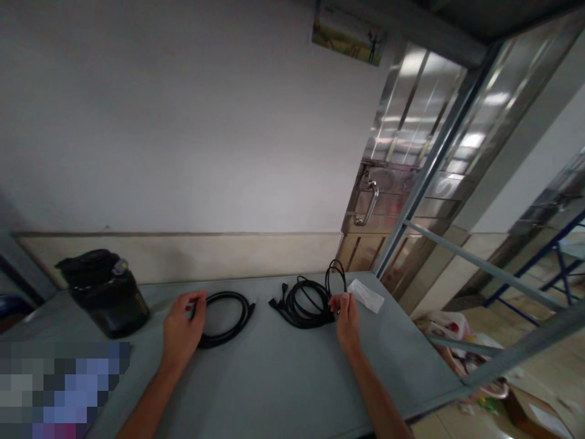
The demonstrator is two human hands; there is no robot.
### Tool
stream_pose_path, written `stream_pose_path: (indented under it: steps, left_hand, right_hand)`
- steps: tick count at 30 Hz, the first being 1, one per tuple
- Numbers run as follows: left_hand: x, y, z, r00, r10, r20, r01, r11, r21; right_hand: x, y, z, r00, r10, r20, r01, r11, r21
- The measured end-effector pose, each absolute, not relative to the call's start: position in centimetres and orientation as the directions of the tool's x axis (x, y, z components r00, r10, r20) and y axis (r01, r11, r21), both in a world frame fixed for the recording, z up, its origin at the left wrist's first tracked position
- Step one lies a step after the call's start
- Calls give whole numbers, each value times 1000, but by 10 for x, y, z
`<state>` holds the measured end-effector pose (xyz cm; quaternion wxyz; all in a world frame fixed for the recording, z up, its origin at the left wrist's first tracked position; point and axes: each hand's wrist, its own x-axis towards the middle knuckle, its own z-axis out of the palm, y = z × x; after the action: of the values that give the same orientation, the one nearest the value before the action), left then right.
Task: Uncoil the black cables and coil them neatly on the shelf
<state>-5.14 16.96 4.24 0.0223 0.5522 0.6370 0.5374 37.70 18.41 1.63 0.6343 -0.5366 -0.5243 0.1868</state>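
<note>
A thick black cable [233, 297] lies in a single loose ring on the grey table. My left hand [183, 329] is at the ring's left side, fingers and thumb curled round the cable. To the right sits a second bundle of black cables [304, 323], coiled several times, with plug ends pointing left. My right hand [346, 317] is closed in a pinch at that bundle's right edge. From its fingertips a thin black cable [336, 263] rises in an upright loop. A white paper slip [366, 296] lies just beyond my right hand.
A black container with a lid [107, 296] stands at the table's left, near a blurred-out patch [59, 390]. A wall closes off the back of the grey table [265, 390]. Metal frame bars [484, 265] run along the right; bags [445, 326] and a cardboard box [532, 414] lie below.
</note>
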Motion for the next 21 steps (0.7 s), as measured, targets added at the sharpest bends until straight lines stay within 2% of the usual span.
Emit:
stream_pose_path:
  steps: [8,17,19,21]
  left_hand:
    - [-53,172,38,-389,727,566,678,-190,710]
    - [-49,170,42,-345,741,576,690,-216,691]
    - [-49,170,42,-348,743,571,690,-209,693]
    - [-49,170,42,-349,748,565,688,-205,696]
  right_hand:
    - [373,179,17,242,850,468,372,364,-854]
    - [377,185,8,414,807,422,267,336,-903]
    - [378,182,6,386,813,436,280,347,-895]
    - [375,179,0,286,842,458,323,365,-873]
